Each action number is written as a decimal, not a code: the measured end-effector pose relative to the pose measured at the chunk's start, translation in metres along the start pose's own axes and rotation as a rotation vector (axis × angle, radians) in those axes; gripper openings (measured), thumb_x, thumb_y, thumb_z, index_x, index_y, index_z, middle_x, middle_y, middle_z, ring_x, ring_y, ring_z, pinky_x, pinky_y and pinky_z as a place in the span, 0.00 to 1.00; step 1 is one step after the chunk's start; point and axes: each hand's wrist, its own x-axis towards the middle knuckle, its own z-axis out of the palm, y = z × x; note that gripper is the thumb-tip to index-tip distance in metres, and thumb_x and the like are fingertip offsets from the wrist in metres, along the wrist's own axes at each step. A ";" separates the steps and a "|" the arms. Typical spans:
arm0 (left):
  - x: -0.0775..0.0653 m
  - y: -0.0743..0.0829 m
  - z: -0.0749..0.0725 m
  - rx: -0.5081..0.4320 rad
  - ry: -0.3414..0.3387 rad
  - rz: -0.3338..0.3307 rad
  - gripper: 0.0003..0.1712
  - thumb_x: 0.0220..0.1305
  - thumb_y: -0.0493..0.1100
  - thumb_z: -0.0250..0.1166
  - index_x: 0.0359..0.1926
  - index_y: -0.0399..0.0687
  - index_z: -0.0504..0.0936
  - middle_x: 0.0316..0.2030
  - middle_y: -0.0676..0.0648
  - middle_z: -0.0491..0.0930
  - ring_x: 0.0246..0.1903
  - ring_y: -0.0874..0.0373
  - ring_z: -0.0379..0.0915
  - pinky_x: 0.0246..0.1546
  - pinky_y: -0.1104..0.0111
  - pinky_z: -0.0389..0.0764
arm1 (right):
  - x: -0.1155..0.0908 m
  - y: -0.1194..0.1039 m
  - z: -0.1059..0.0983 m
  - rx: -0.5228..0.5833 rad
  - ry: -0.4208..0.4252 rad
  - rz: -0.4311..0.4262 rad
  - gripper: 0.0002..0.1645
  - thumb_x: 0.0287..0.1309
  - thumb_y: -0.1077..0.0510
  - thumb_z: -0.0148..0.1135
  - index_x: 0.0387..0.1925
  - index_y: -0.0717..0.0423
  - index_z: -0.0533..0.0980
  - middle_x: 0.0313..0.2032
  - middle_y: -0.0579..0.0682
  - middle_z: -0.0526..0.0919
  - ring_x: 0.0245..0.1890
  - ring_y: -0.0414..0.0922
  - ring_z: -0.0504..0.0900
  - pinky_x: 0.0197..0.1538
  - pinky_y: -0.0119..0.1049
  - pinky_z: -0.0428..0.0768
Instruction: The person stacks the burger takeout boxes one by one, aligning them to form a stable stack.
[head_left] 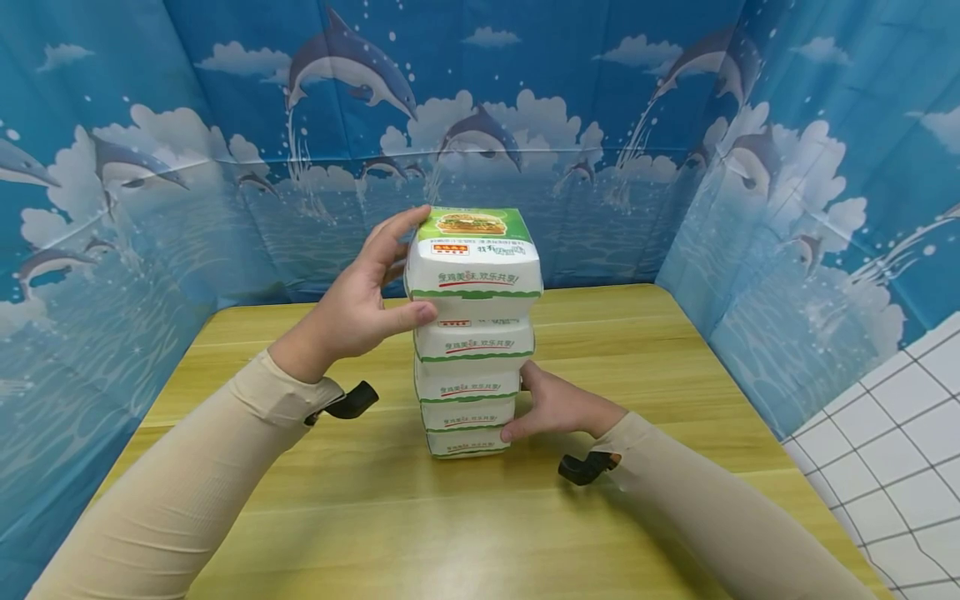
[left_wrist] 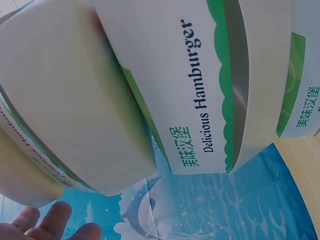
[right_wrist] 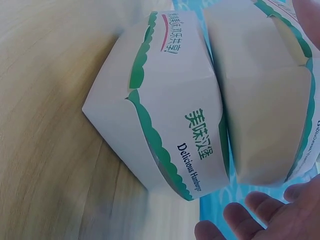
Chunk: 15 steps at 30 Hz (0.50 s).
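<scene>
Several white burger boxes with green trim [head_left: 468, 387] stand in one tall stack on the wooden table. My left hand [head_left: 360, 296] holds the top burger box [head_left: 476, 271], thumb across its lower front and fingers along its left and far side. A burger picture covers its green lid. In the left wrist view that box [left_wrist: 65, 90] tilts against the box below [left_wrist: 190, 100], a wedge gap between them. Low on the right, my right hand [head_left: 562, 404] stands around the stack's side, thumb at the front corner. Its fingers [right_wrist: 247, 215] are loosely spread beside the lower boxes [right_wrist: 180, 115].
The wooden table [head_left: 322, 508] runs around the stack. Behind and beside it hang blue curtains [head_left: 480, 75] printed with dolphins. A white tiled surface [head_left: 892, 433] lies at the right. A black wrist mount [head_left: 352, 402] sticks out from each sleeve.
</scene>
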 end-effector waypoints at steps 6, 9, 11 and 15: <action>0.000 0.000 0.000 0.011 -0.003 -0.008 0.64 0.56 0.80 0.67 0.85 0.67 0.49 0.82 0.54 0.44 0.78 0.47 0.58 0.79 0.41 0.57 | 0.000 0.000 -0.001 -0.012 0.004 -0.025 0.62 0.50 0.55 0.85 0.77 0.41 0.54 0.70 0.44 0.76 0.71 0.49 0.76 0.73 0.59 0.69; 0.000 0.000 0.000 0.017 -0.005 -0.014 0.65 0.55 0.81 0.67 0.85 0.67 0.48 0.83 0.53 0.43 0.79 0.48 0.57 0.79 0.41 0.57 | -0.002 -0.001 -0.002 -0.034 0.015 -0.005 0.63 0.49 0.55 0.85 0.77 0.43 0.53 0.71 0.46 0.74 0.72 0.51 0.73 0.72 0.60 0.69; 0.000 0.000 0.000 0.020 -0.006 -0.017 0.65 0.55 0.82 0.66 0.85 0.68 0.48 0.83 0.53 0.43 0.79 0.48 0.57 0.79 0.41 0.57 | -0.003 -0.003 -0.003 -0.047 0.027 0.021 0.66 0.48 0.55 0.86 0.78 0.42 0.51 0.74 0.47 0.70 0.74 0.52 0.69 0.73 0.61 0.68; -0.001 0.000 0.000 0.022 -0.010 -0.016 0.66 0.54 0.82 0.66 0.85 0.67 0.47 0.83 0.53 0.43 0.79 0.48 0.57 0.79 0.41 0.57 | -0.007 -0.007 -0.008 -0.070 0.049 0.082 0.71 0.45 0.53 0.86 0.81 0.39 0.48 0.78 0.47 0.61 0.79 0.53 0.61 0.76 0.66 0.64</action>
